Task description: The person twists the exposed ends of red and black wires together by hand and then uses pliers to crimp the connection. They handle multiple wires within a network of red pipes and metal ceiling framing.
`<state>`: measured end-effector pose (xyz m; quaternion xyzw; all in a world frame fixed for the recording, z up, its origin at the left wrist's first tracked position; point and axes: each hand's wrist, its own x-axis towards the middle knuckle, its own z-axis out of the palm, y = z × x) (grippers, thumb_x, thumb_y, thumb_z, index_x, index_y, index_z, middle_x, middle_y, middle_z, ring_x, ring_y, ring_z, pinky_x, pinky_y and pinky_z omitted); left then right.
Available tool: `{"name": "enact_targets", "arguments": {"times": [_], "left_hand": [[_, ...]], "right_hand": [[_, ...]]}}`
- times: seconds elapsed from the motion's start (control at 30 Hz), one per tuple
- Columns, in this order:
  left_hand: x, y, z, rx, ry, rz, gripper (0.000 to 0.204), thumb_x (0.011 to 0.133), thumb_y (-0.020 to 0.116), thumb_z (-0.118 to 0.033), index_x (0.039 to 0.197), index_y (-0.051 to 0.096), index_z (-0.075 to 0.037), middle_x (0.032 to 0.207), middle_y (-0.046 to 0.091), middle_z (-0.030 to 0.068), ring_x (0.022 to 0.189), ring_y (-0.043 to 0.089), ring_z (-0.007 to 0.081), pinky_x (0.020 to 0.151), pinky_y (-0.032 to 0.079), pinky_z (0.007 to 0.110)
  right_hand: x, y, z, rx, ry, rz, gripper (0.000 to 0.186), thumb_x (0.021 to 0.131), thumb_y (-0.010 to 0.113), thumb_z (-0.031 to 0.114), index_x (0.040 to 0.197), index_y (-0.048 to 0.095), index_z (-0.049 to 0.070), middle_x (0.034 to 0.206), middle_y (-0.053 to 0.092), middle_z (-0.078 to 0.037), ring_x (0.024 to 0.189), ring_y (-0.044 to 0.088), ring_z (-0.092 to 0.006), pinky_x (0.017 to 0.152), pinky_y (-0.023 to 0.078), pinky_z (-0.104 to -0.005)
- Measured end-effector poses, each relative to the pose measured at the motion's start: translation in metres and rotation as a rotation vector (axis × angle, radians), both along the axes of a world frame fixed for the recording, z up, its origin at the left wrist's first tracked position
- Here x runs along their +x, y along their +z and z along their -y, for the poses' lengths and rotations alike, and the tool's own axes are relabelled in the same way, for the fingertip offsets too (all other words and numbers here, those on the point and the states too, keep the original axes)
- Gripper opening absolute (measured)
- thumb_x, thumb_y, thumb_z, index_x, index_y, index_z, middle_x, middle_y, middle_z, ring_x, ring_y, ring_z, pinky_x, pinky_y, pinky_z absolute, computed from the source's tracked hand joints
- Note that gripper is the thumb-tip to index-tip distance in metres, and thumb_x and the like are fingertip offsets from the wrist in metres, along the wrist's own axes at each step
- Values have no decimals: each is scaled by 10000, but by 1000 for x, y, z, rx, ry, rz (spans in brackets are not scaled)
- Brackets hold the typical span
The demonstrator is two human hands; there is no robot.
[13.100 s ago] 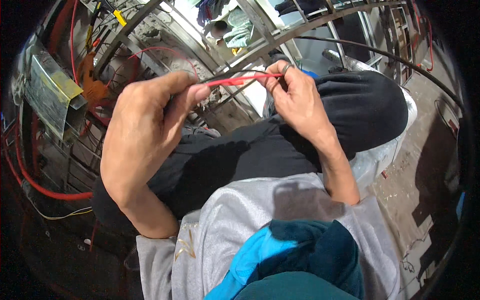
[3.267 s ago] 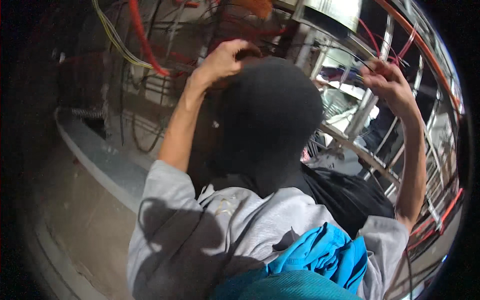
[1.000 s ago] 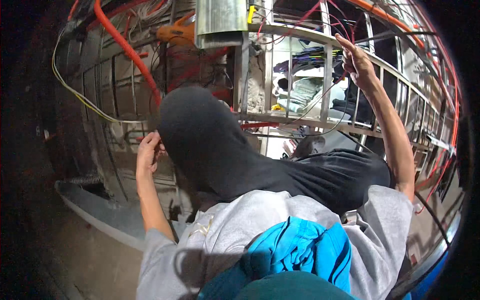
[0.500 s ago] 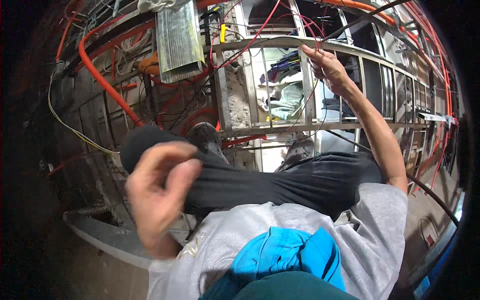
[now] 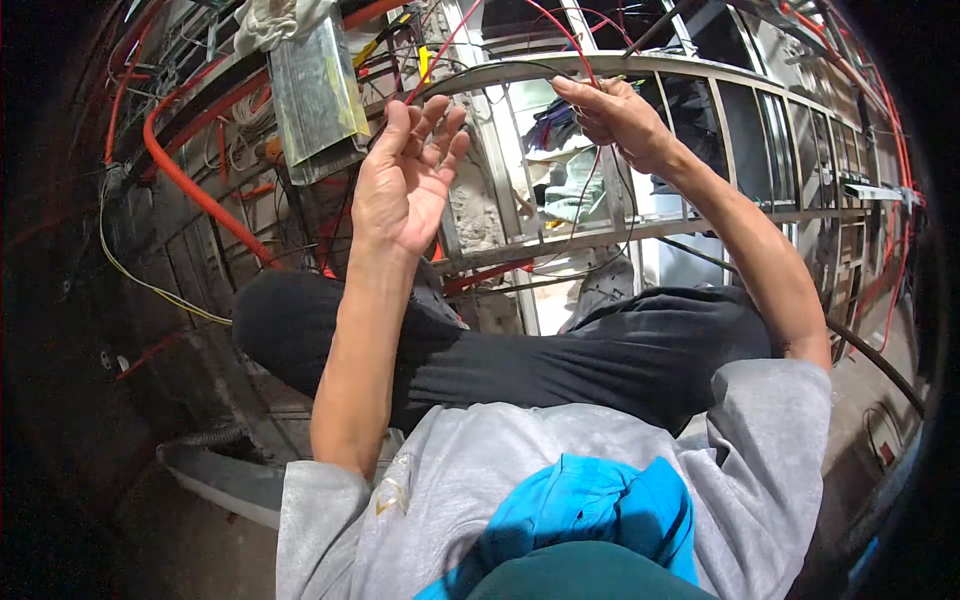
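My right hand (image 5: 622, 122) is closed in a pinch on a thin red wire (image 5: 572, 40), which runs up out of view and hangs on below the fingers. My left hand (image 5: 408, 185) is raised with its palm turned inward and its fingers apart. Its thumb tip is close to another stretch of red wire (image 5: 440, 57); whether they touch I cannot tell. A thin dark wire arches between the two hands. Both hands are above a metal stud frame (image 5: 690, 215), beyond my bent legs in black trousers (image 5: 560, 365).
A galvanized metal channel (image 5: 318, 95) stands at the upper left, with a pale cloth (image 5: 275, 25) on top. Orange corrugated conduit (image 5: 195, 190) curves down beside it. Cloth items (image 5: 575, 190) lie beyond the frame's openings. A black cable (image 5: 870, 360) crosses at the right.
My left hand has moved up and forward from over my left thigh to the red wire. My right hand has shifted slightly left, still pinching.
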<state>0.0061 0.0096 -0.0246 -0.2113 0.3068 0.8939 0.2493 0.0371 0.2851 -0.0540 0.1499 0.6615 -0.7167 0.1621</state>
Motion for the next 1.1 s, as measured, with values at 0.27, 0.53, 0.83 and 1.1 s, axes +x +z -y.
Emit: {"name": "enact_targets", "arguments": {"times": [0.27,0.53,0.83,1.1], "left_hand": [[36,41,36,273,-35,-126,226,1021,601,-205,1029,740,-26,1141,751,152,1211,656,321,1038,531,457],[24,38,18,-669,47,-725,380,1076,563,-211,1397,540,-10,1260,687,156,1103,694,236,916,584,353],[27,44,-2,-1247,-160,-1130,516,923,797,-107,1369,568,14,1126,743,103,965,708,145,825,567,246],[9,43,-21,-1620,-297,-1817,588,899,728,-20,1449,520,-35,1449,513,178,1336,506,262,1085,497,442]], "right_hand": [[9,-10,-2,68,-68,-38,427,939,759,454,717,477,223,614,332,118,513,268,-15,490,207,-243],[18,-19,-19,231,109,-217,465,933,716,550,847,726,93,603,411,78,527,376,-59,514,302,-266],[23,21,-12,-1,256,-63,342,992,724,316,719,631,133,593,435,77,519,343,-41,483,266,-261],[35,40,-7,-202,495,28,363,992,723,334,690,625,157,566,405,87,480,321,-53,452,238,-260]]}}
